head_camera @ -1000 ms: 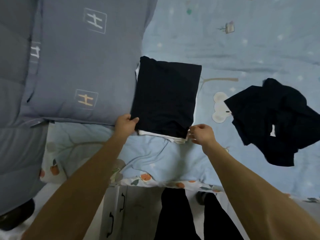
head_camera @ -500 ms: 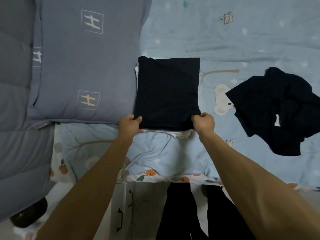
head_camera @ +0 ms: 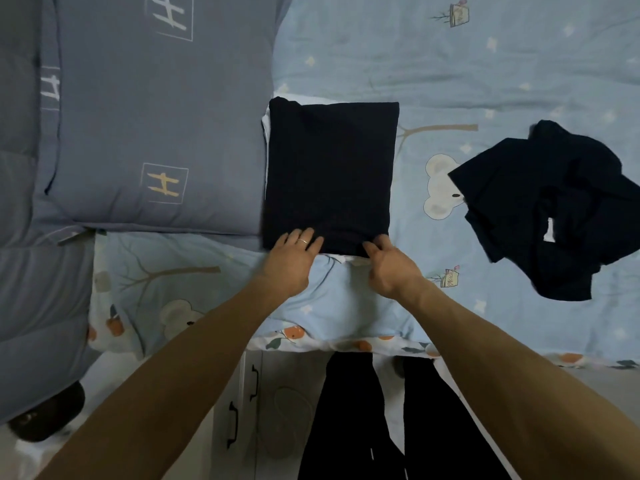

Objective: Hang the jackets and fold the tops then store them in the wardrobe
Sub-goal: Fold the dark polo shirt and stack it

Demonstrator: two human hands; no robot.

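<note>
Under the fingertips of the left hand (head_camera: 290, 258) and right hand (head_camera: 391, 265) lies a folded top (head_camera: 330, 174) of dark, matt cloth with a faint ribbed weave, a white cloth layer (head_camera: 351, 260) showing just beneath its near edge. The bedsheet (head_camera: 450, 71) around the hands is soft, matt printed cotton, lightly creased, and the pillow (head_camera: 156, 112) left of the left hand is smooth grey-blue cloth. A thin shiny metal ring (head_camera: 302, 241) sits on a left finger, and off to the right of the right hand the crumpled garment (head_camera: 554, 209) is dull dark fabric
</note>
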